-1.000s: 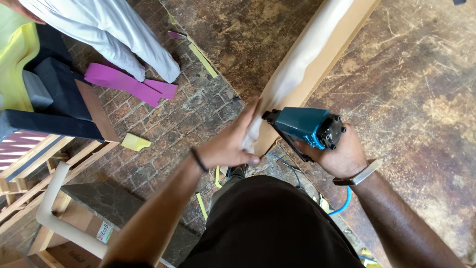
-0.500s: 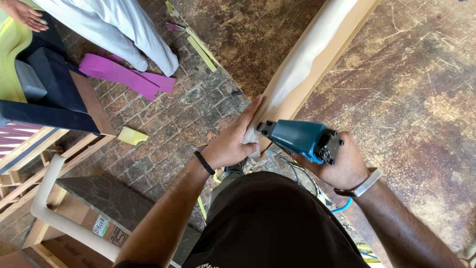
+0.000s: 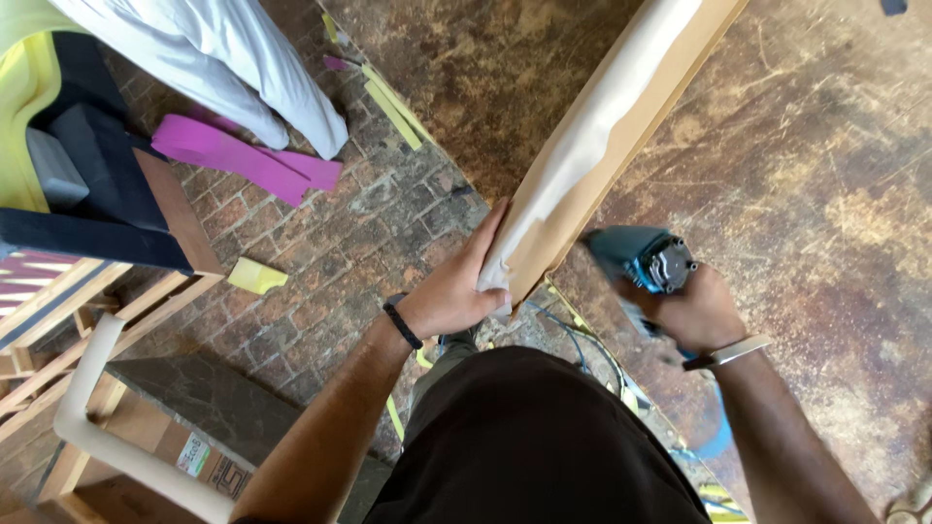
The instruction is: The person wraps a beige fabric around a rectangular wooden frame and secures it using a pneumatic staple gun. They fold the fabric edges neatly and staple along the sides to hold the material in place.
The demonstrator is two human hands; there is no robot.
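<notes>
A long wooden board (image 3: 670, 92) partly wrapped in pale paper (image 3: 582, 155) runs from the top right down toward my waist. My left hand (image 3: 456, 286), with a black band at the wrist, presses flat against the board's near end and the paper. My right hand (image 3: 694, 315), wearing a silver bracelet, grips a teal power tool (image 3: 641, 262) just to the right of the board's lower end. The tool is blurred and its working end is hidden.
Another person's pale trouser leg (image 3: 243, 68) stands at the top left on the brick floor (image 3: 369, 233). Magenta strips (image 3: 243, 160), yellow strips (image 3: 393, 102) and a yellow scrap (image 3: 257, 277) lie around. A wooden frame (image 3: 107, 311) with dark cushions (image 3: 87, 184) sits left. A blue cable (image 3: 718, 437) trails below.
My right hand has swung the teal tool from in front of the board's end out to its right side. My left hand has stayed on the board's end.
</notes>
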